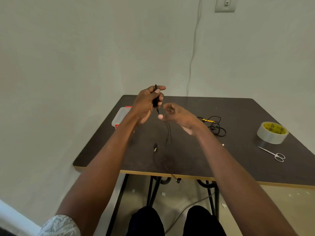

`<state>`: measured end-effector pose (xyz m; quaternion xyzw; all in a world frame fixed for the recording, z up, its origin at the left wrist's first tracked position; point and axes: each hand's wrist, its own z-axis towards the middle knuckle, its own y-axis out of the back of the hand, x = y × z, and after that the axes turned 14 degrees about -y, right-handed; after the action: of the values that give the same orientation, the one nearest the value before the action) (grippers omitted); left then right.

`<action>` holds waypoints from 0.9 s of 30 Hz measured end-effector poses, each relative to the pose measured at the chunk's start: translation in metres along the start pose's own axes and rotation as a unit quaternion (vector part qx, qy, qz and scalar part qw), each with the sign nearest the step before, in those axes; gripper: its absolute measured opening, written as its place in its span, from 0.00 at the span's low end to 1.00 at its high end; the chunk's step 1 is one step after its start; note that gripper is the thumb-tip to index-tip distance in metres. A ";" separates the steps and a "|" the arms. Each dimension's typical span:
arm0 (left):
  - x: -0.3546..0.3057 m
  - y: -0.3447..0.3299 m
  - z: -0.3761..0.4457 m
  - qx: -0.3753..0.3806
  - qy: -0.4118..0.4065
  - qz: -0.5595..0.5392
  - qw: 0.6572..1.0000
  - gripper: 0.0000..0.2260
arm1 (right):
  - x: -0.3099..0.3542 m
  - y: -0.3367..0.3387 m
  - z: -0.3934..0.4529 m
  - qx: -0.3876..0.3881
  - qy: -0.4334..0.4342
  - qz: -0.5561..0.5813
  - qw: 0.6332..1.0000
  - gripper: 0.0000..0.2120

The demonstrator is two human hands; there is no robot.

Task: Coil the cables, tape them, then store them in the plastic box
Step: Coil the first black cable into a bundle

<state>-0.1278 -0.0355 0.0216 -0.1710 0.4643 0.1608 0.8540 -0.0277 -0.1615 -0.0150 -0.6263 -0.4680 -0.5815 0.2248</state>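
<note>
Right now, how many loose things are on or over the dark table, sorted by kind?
Thin black cables: 2, one gripped in the left hand, one with a yellow plug lying on the table
Clear plastic box with red clips: 1
Roll of clear tape with yellow core: 1
Small silver scissors: 1
Total: 5

A plain pale grey-green wall (85,48) fills the upper part of the view. A thin pale wire (193,53) runs down it from the top toward the table's far edge. A light switch plate (225,4) sits high on the wall at the right. A dark brown table (196,155) with a light wood edge stands against the wall on black metal legs (153,191). Below it is a beige floor (255,201) scattered with small white scraps, and a grey cord (187,208) trails across it. Light is soft and even. A white strip (10,217) shows at the bottom left corner.
</note>
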 end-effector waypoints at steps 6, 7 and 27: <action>-0.011 -0.003 0.003 -0.012 -0.002 -0.110 0.994 0.10 | 0.009 -0.023 0.005 0.057 0.083 0.073 0.992 0.14; -0.011 -0.001 0.005 -0.033 -0.010 -0.113 0.993 0.10 | 0.007 -0.024 0.003 0.066 0.078 0.092 0.990 0.10; 0.020 0.010 -0.009 0.055 -0.021 0.213 0.975 0.11 | 0.005 0.011 -0.029 0.162 0.066 0.193 0.965 0.15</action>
<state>-0.1283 -0.0280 -0.0018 -0.0178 0.4800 0.3170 0.8178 -0.0334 -0.1886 -0.0006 -0.6198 -0.4106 -0.4837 0.4618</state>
